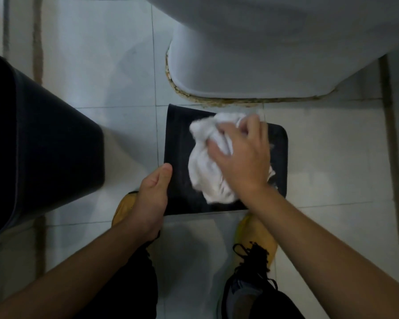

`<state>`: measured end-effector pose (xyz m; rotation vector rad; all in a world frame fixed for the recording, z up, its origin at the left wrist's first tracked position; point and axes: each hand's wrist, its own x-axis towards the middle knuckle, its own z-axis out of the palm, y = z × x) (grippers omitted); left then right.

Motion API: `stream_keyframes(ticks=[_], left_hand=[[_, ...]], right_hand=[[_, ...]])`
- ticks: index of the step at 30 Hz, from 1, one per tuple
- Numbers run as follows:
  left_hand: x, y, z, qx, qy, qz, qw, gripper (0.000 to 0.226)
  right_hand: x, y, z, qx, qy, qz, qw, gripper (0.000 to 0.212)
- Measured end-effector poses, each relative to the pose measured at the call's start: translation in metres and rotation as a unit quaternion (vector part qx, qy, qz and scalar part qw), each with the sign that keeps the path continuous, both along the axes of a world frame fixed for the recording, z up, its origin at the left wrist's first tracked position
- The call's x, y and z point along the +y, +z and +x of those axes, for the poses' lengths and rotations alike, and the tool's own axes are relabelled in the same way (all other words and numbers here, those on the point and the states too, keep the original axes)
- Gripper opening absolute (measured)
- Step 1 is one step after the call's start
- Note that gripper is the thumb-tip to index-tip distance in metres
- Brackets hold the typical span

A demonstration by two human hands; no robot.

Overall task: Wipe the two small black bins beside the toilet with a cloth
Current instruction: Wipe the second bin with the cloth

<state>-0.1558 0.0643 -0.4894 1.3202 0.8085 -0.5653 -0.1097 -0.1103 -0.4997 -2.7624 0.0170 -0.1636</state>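
At the left edge of the frame stands a tall black plastic bin with tapered sides (44,143), upright on the pale tiled floor (101,65); its mouth lies outside the picture, so what it holds cannot be told. No hand touches it.

Toward the lower centre, the left hand (153,194) grips the left edge of a second black bin with rounded corners (177,139), thumb on the upper face and fingers hidden behind the edge. This bin seems tipped over or laid down, showing one broad flat face to the camera; its opening is hidden, so its contents cannot be told either.

Right of that, in the middle of the frame, a crumpled white cloth (205,166) lies pressed against the dark face. The right hand (242,157) lies on top of the cloth, fingers curled into the folds and bunching it against the bin. The blur of the cloth suggests a wiping stroke in progress.

By my reading, the step in hand is wiping the second bin's broad face. The next move likely calls for turning that bin with the left hand to reach its other sides, then going over the tall bin if it is not yet wiped.

Across the upper right sits the white ceramic toilet base (251,65), just beyond the bin being wiped.
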Motion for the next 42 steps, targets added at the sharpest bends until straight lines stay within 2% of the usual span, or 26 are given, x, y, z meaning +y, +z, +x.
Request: stream_keyframes(ticks=[3,6,11,14,15,17,20,22,24,28,33,35,37,40,42], left_hand=[[0.0,0.0,-0.001,-0.014,-0.016,0.013,1.0,0.037],[0.001,-0.002,-0.001,-0.026,-0.018,0.041,0.999,0.039],[0.002,0.0,-0.001,-0.038,-0.028,0.054,0.997,0.041],[0.003,-0.003,-0.004,-0.04,-0.027,0.048,0.998,0.043],[0.004,-0.004,-0.004,-0.039,-0.029,0.051,0.998,0.043],[0.005,-0.007,-0.003,-0.037,-0.031,0.06,0.997,0.043],[0.004,-0.007,-0.003,-0.041,-0.036,0.067,0.996,0.042],[0.004,-0.006,-0.003,-0.051,-0.039,0.068,0.996,0.042],[0.004,-0.008,-0.003,-0.064,-0.045,0.087,0.993,0.045],[0.008,-0.011,-0.002,-0.075,-0.056,0.111,0.989,0.051],[0.007,-0.012,-0.003,-0.066,-0.047,0.095,0.992,0.05],[0.005,-0.011,-0.002,-0.066,-0.043,0.093,0.993,0.049],[0.008,-0.015,-0.003,-0.061,-0.041,0.089,0.993,0.05],[0.016,-0.023,-0.007,-0.037,-0.053,0.07,0.995,0.049],[0.019,-0.026,-0.008,-0.032,-0.066,0.077,0.994,0.055]], right_hand=[[-0.012,0.0,0.033,0.001,-0.088,-0.025,0.996,0.037],[-0.013,0.001,0.019,0.017,-0.078,-0.034,0.996,0.037],[-0.008,-0.003,-0.079,-0.032,0.113,-0.034,0.992,0.038],[-0.02,-0.008,-0.087,-0.036,0.191,-0.037,0.98,0.037],[-0.024,-0.009,-0.078,-0.023,0.172,-0.041,0.984,0.037],[-0.032,-0.009,-0.049,0.008,0.054,-0.02,0.998,0.037],[-0.047,-0.007,-0.003,0.015,-0.107,-0.014,0.994,0.038],[-0.057,-0.007,0.02,0.021,-0.164,-0.019,0.986,0.038],[-0.061,-0.007,0.025,0.023,-0.179,-0.009,0.984,0.036],[-0.055,-0.007,-0.028,0.007,-0.089,0.016,0.996,0.033],[-0.052,-0.015,-0.101,-0.047,0.069,0.006,0.996,0.031],[-0.054,-0.016,-0.102,-0.052,0.085,0.004,0.995,0.03],[-0.052,-0.014,-0.092,-0.03,0.036,0.017,0.999,0.03],[-0.049,-0.008,-0.058,0.006,-0.123,0.057,0.991,0.029],[-0.049,-0.008,-0.031,-0.003,-0.217,0.061,0.974,0.028]])
